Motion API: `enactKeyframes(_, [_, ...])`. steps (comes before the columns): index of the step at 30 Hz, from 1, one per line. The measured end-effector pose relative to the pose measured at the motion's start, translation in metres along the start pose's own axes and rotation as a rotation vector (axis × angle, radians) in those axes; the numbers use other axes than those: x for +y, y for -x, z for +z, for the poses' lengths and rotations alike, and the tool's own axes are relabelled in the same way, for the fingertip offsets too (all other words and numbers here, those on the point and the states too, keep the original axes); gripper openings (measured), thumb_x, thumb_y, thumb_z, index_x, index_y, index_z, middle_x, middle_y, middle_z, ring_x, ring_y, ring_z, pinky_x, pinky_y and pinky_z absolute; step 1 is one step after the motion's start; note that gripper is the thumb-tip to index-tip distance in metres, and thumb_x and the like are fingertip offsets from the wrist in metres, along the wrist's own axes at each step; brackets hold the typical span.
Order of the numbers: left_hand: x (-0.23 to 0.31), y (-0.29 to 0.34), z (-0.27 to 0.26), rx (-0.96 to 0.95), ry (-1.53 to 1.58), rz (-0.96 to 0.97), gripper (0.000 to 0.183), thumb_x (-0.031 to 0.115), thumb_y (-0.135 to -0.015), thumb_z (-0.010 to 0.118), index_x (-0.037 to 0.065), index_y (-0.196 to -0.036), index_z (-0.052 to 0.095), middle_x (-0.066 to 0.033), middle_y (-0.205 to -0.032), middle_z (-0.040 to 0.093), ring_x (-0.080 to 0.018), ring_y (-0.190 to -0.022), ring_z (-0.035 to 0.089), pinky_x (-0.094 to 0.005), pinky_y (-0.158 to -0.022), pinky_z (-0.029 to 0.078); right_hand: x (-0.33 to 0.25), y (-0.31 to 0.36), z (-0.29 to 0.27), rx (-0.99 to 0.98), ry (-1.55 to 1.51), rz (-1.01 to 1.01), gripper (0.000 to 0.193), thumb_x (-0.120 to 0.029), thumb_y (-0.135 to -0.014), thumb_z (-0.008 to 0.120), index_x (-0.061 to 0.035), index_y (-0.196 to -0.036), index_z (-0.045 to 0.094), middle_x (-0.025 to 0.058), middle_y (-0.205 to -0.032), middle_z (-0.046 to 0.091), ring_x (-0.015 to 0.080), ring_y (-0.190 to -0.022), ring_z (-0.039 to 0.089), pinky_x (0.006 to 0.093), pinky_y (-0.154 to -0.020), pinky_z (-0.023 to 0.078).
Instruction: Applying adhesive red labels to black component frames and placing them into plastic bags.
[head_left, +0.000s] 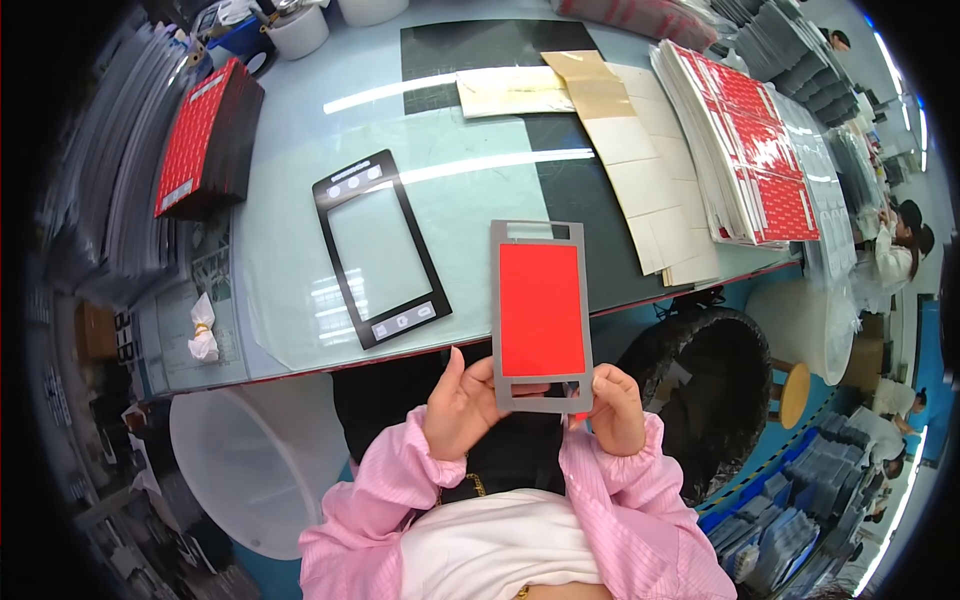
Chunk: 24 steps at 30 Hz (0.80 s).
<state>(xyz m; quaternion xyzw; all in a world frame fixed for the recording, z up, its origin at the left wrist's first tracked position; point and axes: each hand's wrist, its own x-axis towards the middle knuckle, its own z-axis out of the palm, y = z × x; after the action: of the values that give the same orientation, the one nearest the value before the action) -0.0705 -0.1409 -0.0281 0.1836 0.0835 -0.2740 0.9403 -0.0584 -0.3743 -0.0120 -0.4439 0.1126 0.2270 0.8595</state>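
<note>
Here's your grey-framed panel (542, 310), red in the middle, right in front of you and over the near edge of the tabletop (290, 150). Its long axis runs almost straight away from your body, short end toward you, and both of your hands are down at that near end. Your left hand (460, 410) is mostly open at the lower left corner: palm turned up, thumb lifted clear of the face, fingers tucked behind, some of them showing through the slot. Your right hand (620, 408) has the firmer hold, thumb and fingers closed on the lower right corner, a small red tab (581, 418) just beside the fingertips. Whether the far end rests on anything, you can't tell from up here.

Now the key relation: the black-bordered panel (405, 322) lies flat on the tabletop, ahead and to your left, apart from the one you hold. Its long axis is skewed, far end swung left and near end angled in toward you, so the two panels are not parallel. Your left hand is clearly the nearer one to it; your right sits across on the far side of the grey-framed panel.
</note>
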Motion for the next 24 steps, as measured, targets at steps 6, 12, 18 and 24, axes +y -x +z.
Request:
enactKeyframes(6, [-0.025, -0.035, 0.031, -0.082, 0.368, -0.102, 0.108, 0.088, -0.084, 0.025, 0.007, -0.155, 0.026, -0.0155, -0.155, 0.038, -0.0367, -0.141, 0.038, -0.0522, -0.116, 0.031, -0.022, 0.023, -0.006, -0.037, -0.166, -0.011, 0.017, -0.015, -0.1, 0.052, 0.0004, -0.102, 0.058, 0.0172, -0.084, 0.07, 0.0248, -0.062, 0.069, 0.0339, -0.058, 0.059])
enactKeyframes(12, [-0.003, -0.052, 0.073, -0.151, 0.157, -0.034, 0.117, 0.089, -0.08, 0.037, 0.005, -0.158, 0.014, -0.0255, -0.159, 0.024, -0.0501, -0.144, 0.025, -0.064, -0.112, 0.031, -0.027, 0.037, -0.021, -0.161, -0.008, -0.027, 0.012, -0.009, -0.098, 0.057, 0.0013, -0.095, 0.063, 0.011, -0.091, 0.07, 0.0207, -0.071, 0.07, 0.0299, -0.065, 0.059])
enactKeyframes(18, [-0.008, -0.064, 0.1, -0.339, 0.237, -0.063, 0.122, 0.093, -0.073, 0.042, 0.014, -0.16, 0.01, -0.0194, -0.164, 0.014, -0.0457, -0.148, 0.019, -0.0679, -0.112, 0.029, -0.023, 0.039, -0.026, -0.212, -0.059, 0.083, 0.015, -0.006, -0.098, 0.054, 0.0036, -0.102, 0.065, 0.0118, -0.094, 0.071, 0.0207, -0.073, 0.07, 0.0306, -0.065, 0.059])
enactKeyframes(24, [-0.014, -0.075, 0.098, -0.293, 0.162, -0.014, 0.117, 0.089, -0.074, 0.049, 0.016, -0.159, 0.015, -0.0187, -0.162, 0.021, -0.0435, -0.144, 0.032, -0.0667, -0.109, 0.035, -0.023, 0.033, -0.034, -0.228, -0.112, 0.014, 0.031, -0.012, -0.099, 0.058, 0.0049, -0.125, 0.059, 0.0098, -0.096, 0.069, 0.0168, -0.07, 0.068, 0.0276, -0.063, 0.057])
